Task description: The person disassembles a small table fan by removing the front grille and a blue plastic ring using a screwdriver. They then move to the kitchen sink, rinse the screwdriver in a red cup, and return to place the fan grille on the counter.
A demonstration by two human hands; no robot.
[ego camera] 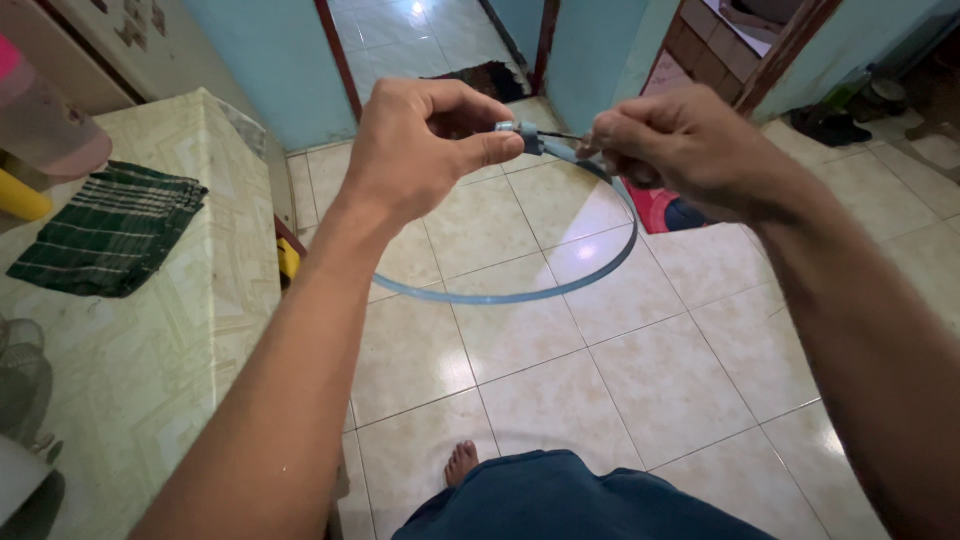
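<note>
My left hand pinches the small grey end fitting of a blue-grey cable that curves in a wide loop below both hands. My right hand is closed on the other side of the fitting, gripping the thin dark wire that sticks out of it and the cable's upper run. Both hands are raised in front of me, about a finger's width apart, over a tiled floor. The cable's far end is hidden behind my right hand.
A marbled counter runs along the left with a folded dark green checked cloth and a pink container on it. An open doorway lies ahead, a red mat beyond my right hand. My bare foot and blue shorts show below.
</note>
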